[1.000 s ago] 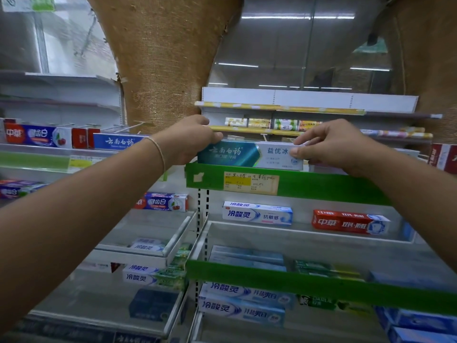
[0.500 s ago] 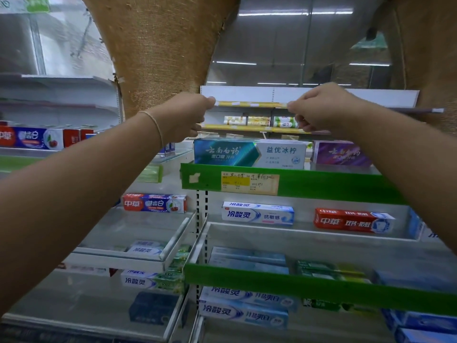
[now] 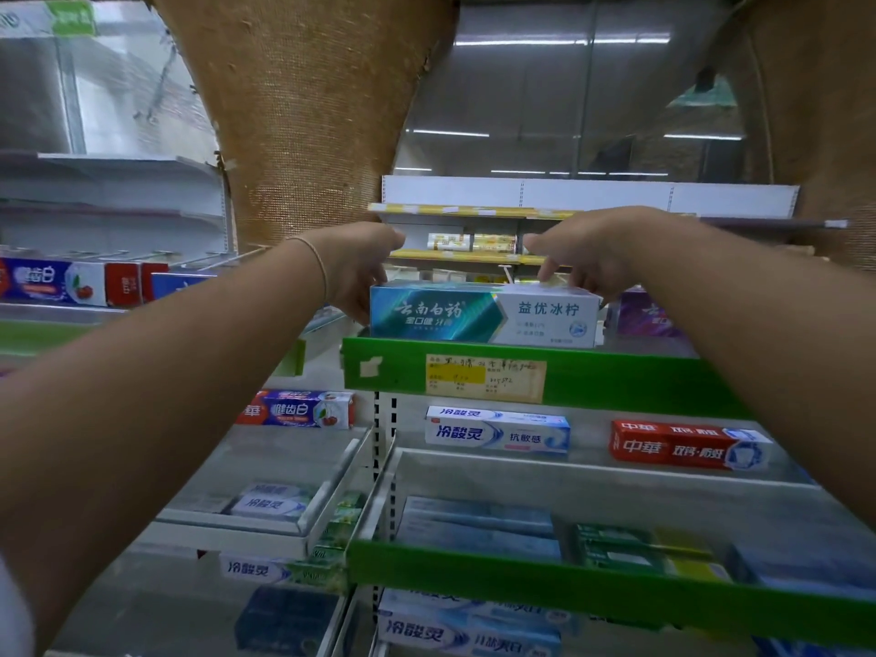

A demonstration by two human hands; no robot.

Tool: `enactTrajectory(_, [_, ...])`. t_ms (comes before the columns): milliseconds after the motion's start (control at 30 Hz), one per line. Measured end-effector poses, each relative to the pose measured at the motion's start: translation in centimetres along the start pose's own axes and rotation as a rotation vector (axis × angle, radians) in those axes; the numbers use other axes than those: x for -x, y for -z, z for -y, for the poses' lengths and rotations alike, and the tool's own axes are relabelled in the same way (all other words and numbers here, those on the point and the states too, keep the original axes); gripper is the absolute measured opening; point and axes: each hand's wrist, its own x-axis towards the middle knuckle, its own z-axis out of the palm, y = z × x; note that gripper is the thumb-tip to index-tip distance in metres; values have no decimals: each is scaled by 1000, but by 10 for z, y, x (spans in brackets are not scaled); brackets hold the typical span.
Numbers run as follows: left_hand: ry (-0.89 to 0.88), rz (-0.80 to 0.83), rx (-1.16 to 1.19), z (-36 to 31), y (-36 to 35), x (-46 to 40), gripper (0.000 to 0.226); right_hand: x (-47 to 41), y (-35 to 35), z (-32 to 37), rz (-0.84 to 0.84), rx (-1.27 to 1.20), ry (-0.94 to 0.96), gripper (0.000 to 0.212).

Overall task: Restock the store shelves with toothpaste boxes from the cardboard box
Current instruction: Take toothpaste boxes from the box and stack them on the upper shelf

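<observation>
A teal and white toothpaste box [image 3: 483, 315] lies lengthwise at the front of the top shelf, just behind the green price rail [image 3: 616, 381]. My left hand [image 3: 360, 272] is at the box's left end, fingers curled down around it. My right hand [image 3: 592, 253] is over the right end, with its fingertips curled onto the box's top back edge. Both arms reach forward from the lower corners. The cardboard box is not in view.
A purple toothpaste box [image 3: 649, 315] stands right of the teal one. On the shelf below lie a white-blue box [image 3: 497, 431] and a red box [image 3: 687, 445]. More boxes fill the lower shelves and the left bay [image 3: 298, 410]. A burlap-wrapped column [image 3: 308, 111] rises behind.
A second ago both hands held the teal box on the shelf. Half a second ago they were lifted above it. Now they are back down on its two ends.
</observation>
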Motion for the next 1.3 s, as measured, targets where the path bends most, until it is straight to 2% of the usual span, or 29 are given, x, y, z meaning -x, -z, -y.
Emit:
enactTrajectory(133, [17, 13, -14, 2, -1, -6, 68, -4, -3, 2, 4, -16, -35, 61])
enactTrajectory(267, [-17, -5, -14, -1, -3, -9, 64, -11, -5, 1, -67, -50, -4, 55])
enactTrajectory(367, [-83, -39, 33, -2, -3, -12, 56, -19, -2, 0, -152, -161, 41, 50])
enactTrajectory(500, [-264, -100, 199, -8, 1, -13, 37, -16, 7, 0, -277, -442, 173, 32])
enactTrajectory(600, [-365, -147, 286, -9, 6, -8, 31, -10, 12, -3, -334, -525, 263, 40])
enactTrajectory(733, [-372, -145, 382, 2, 7, -3, 30, -3, 10, -14, -296, -641, 290, 42])
enactTrajectory(833, [-386, -174, 451, 9, 5, 4, 25, 9, 7, -19, -328, -663, 305, 42])
enactTrajectory(967, [-415, -167, 477, 11, -1, 20, 22, 20, 4, -24, -388, -630, 301, 54])
enactTrajectory(1100, [-429, -181, 471, 11, -5, 31, 19, 29, -3, -25, -418, -598, 323, 33])
enactTrajectory(1200, [-416, -170, 435, 12, -8, 37, 18, 32, -7, -28, -460, -564, 320, 38])
enactTrajectory(1300, [-396, -149, 410, 14, -8, 41, 19, 36, -10, -30, -467, -532, 319, 32])
